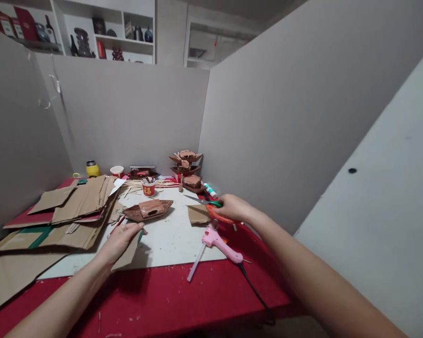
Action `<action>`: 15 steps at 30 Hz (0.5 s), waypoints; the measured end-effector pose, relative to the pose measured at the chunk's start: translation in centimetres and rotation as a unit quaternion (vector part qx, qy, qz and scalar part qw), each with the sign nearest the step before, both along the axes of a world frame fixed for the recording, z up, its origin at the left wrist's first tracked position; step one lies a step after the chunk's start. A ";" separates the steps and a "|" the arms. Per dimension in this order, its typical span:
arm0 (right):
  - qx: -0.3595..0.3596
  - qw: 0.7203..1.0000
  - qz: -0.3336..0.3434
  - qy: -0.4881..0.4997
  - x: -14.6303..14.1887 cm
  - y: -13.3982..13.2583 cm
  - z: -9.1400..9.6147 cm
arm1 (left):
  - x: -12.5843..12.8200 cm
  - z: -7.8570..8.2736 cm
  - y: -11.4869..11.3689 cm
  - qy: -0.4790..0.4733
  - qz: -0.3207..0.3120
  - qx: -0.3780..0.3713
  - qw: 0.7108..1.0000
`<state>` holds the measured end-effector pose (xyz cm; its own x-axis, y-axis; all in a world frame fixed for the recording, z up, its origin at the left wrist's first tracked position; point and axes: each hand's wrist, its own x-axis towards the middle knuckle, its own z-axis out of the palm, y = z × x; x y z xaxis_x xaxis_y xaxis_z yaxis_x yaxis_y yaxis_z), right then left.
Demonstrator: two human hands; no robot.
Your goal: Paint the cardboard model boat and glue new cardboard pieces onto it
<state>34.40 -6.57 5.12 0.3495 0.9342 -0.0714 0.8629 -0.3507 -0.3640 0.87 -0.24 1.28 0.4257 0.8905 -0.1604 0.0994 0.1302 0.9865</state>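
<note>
My left hand (124, 235) is closed on a piece of cardboard (129, 253) with a bit of green on its edge, held low over the white board. At the right, my right hand (232, 208) grips a pair of scissors (201, 201) by the green handle, the blades pointing left. Under that hand lies something orange (220, 213), partly hidden. A small brown model boat (148, 210) with a rounded roof sits just beyond my left hand. Beneath the scissors is a cardboard piece (197, 214). A pink glue gun (220, 244) with a glue stick lies nearer me.
Stacked cardboard (79, 206) covers the left side. Farther back stand a red paper cup (148, 188), thin wooden sticks (132, 185), a yellow bottle (92, 169) and several model boats (185, 164). Grey partitions (137, 103) enclose the red table (162, 300). A black cord (255, 293) hangs over the front edge.
</note>
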 end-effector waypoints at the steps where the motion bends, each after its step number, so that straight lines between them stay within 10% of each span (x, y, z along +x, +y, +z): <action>1: -0.015 1.000 -0.001 -0.008 0.4 1.1 0.0 | 0.1 0.1 -0.3 -0.001 -0.014 0.006 1.000; 15: -0.002 0.997 0.075 0.017 -0.8 7.3 -1.2 | 0.4 -1.1 -0.6 -0.029 -0.023 0.071 0.997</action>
